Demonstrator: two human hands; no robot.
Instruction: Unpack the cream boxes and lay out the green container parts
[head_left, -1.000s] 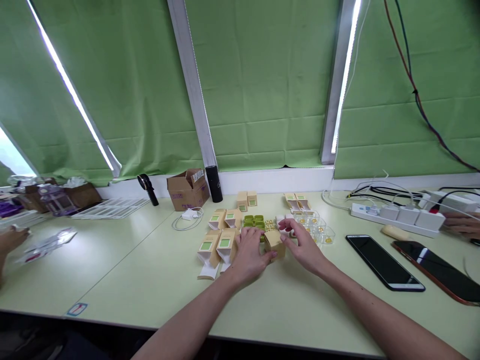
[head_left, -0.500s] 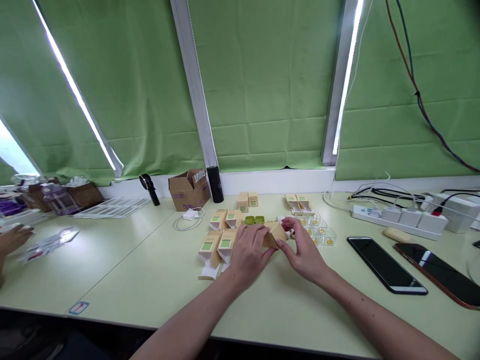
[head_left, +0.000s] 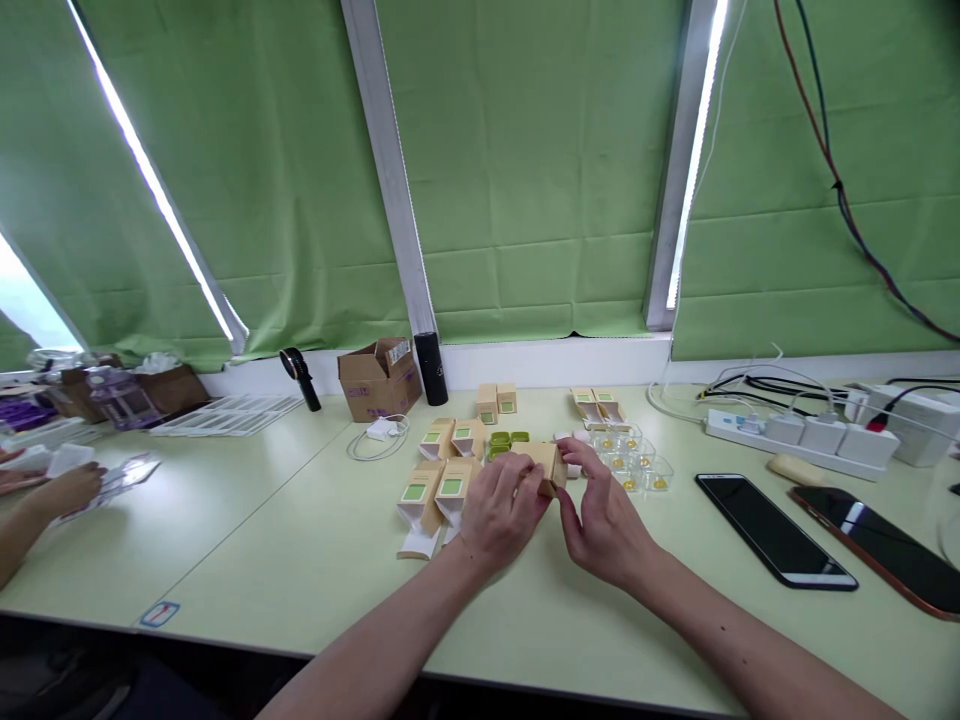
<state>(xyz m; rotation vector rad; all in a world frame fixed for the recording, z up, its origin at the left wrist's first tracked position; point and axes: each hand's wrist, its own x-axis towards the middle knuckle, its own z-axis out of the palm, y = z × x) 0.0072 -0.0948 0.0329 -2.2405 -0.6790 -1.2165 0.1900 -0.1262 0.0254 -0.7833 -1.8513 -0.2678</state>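
Note:
A small brown cardboard box (head_left: 537, 456) is held between my two hands above the table. My left hand (head_left: 501, 508) is wrapped round its left side, hiding part of it. With thumb and fingertips, my right hand (head_left: 606, 512) grips the box's right end. Several open kraft boxes with green labels (head_left: 421, 492) lie to the left, their white-lined flaps spread toward me. Behind the held box are small green containers (head_left: 508, 440). Clear plastic cups with yellow contents (head_left: 637, 464) stand in a cluster beyond my right hand.
Small kraft boxes (head_left: 496, 402) and another pair (head_left: 597, 405) stand at the back. A carton (head_left: 379, 380) and black bottle (head_left: 430, 368) are near the wall. Phones (head_left: 775, 530) and a power strip (head_left: 801, 442) lie right. Another person's hand (head_left: 73, 490) is at far left.
The box has turned in my hands, from tilted to more level, with its end facing right. At far left, the other person's hands have moved inward, with white pieces near them.

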